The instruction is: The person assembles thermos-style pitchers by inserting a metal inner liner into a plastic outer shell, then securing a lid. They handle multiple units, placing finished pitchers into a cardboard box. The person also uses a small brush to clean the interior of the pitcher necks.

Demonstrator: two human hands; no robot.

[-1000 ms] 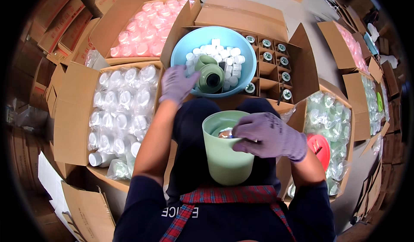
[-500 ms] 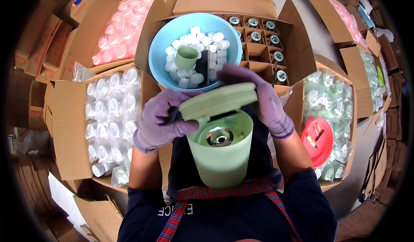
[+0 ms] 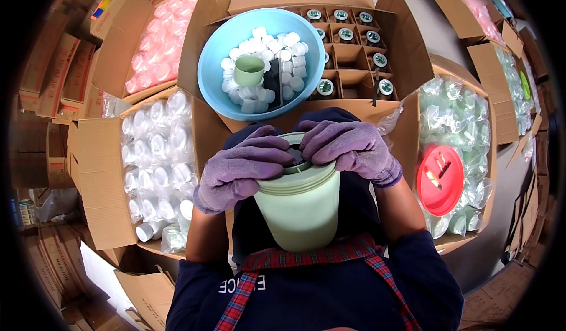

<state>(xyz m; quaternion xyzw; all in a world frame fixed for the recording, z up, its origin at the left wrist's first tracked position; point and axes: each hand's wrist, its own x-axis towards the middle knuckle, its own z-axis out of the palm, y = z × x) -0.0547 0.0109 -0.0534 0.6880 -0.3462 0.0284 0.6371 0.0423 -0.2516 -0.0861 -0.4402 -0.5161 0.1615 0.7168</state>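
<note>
A pale green canister [image 3: 300, 216] stands upright against my apron, its ridged green lid [image 3: 299, 183] sitting level across the mouth. My left hand [image 3: 240, 169], in a purple-grey glove, curls over the lid's left side, with its thumb near the rim. From the right, my right hand [image 3: 349, 147], gloved the same way, grips the lid with bent fingers at its far edge. Between the two hands shows a dark opening in the lid's middle. The gloves cover much of the top, and the canister's inside is hidden.
Beyond my hands, a light blue basin [image 3: 210, 86] holds white caps, a green cup [image 3: 249, 71] and a black piece. A divided carton [image 3: 357, 85] of jars stands behind it. White bottles fill the left carton [image 3: 100, 183]; a red tray [image 3: 433, 198] with brushes lies on wrapped green items at right.
The lid, tilted above the open canister before, now lies flat on its mouth. Both my hands have come closer together over its top.
</note>
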